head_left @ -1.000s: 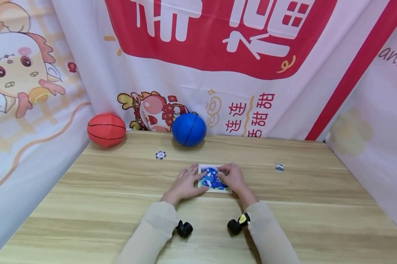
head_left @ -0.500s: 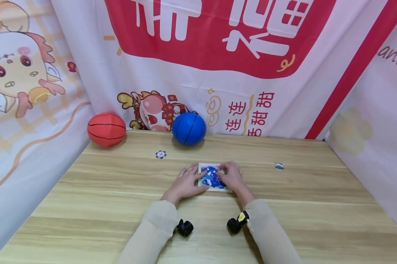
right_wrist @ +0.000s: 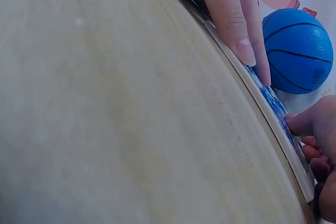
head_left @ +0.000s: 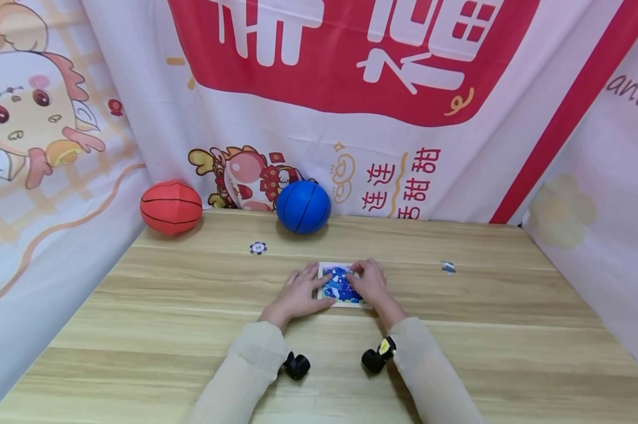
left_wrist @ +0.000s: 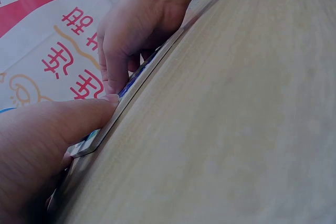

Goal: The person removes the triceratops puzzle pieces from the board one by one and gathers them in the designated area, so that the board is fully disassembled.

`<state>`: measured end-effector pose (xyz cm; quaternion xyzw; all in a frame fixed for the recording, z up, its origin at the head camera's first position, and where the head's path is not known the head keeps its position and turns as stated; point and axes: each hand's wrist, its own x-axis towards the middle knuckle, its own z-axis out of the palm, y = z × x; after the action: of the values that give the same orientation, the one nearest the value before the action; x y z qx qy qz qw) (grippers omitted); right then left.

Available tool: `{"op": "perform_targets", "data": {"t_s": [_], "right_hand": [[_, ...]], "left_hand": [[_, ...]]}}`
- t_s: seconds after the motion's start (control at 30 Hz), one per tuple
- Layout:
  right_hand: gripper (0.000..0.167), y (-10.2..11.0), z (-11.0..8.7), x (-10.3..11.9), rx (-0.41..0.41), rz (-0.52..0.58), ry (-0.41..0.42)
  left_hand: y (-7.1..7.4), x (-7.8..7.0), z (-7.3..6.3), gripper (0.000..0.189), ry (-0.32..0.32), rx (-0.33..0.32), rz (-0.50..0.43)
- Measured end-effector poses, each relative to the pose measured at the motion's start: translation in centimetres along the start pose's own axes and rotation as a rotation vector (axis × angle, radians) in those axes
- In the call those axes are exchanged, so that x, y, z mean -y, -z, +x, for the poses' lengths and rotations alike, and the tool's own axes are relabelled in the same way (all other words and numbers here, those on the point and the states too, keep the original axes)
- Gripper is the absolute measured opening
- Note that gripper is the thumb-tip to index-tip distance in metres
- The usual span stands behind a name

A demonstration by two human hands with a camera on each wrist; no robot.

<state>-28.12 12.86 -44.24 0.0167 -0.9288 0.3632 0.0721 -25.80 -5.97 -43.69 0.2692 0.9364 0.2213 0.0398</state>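
Note:
A small jigsaw puzzle [head_left: 341,286] with a blue picture and a pale frame lies flat on the wooden table between both hands. My left hand [head_left: 297,294] rests on its left side, fingers spread, thumb on the near edge and a finger across the picture. In the left wrist view that thumb presses the frame's edge. Over the puzzle's right part, my right hand [head_left: 370,282] has its fingers curled, thumb and index finger pinching at what seems a puzzle piece, mostly hidden by the fingers. The right wrist view shows the thumb [right_wrist: 302,121] touching the picture's surface.
A loose bluish-grey piece [head_left: 448,267] lies to the right on the table. A round chip marked 10 [head_left: 258,248] lies to the left. Behind stand a blue ball [head_left: 304,206] and a red ball [head_left: 171,208], near the printed cloth backdrop [head_left: 456,171].
My right hand has shifted very slightly left over the puzzle, its thumb and index finger still at the picture. My left hand stays in place.

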Motion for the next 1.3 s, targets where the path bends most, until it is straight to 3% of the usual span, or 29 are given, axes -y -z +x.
{"op": "perform_targets", "data": {"t_s": [0.4, 0.63, 0.93, 1.1, 1.3], "right_hand": [[0.013, -0.1, -0.1, 0.0, -0.017, 0.052, 0.012], [0.021, 0.2, -0.2, 0.1, 0.006, 0.119, 0.084], [0.032, 0.8, 0.3, 0.1, 0.070, 0.045, 0.195], [0.029, 0.9, 0.8, -0.2, 0.114, 0.035, 0.185], [0.030, 2.0, 1.1, -0.7, 0.135, 0.151, 0.104]], "left_hand": [[0.1, -0.2, 0.0, 0.064, 0.008, -0.007, 0.013], [-0.2, -0.1, -0.1, 0.065, 0.020, -0.006, 0.001], [-0.1, -0.2, 0.0, 0.064, 0.022, -0.011, 0.001], [0.0, -0.1, 0.0, 0.065, 0.029, -0.008, 0.003], [-0.1, -0.2, 0.0, 0.065, 0.040, 0.000, -0.010]]}}
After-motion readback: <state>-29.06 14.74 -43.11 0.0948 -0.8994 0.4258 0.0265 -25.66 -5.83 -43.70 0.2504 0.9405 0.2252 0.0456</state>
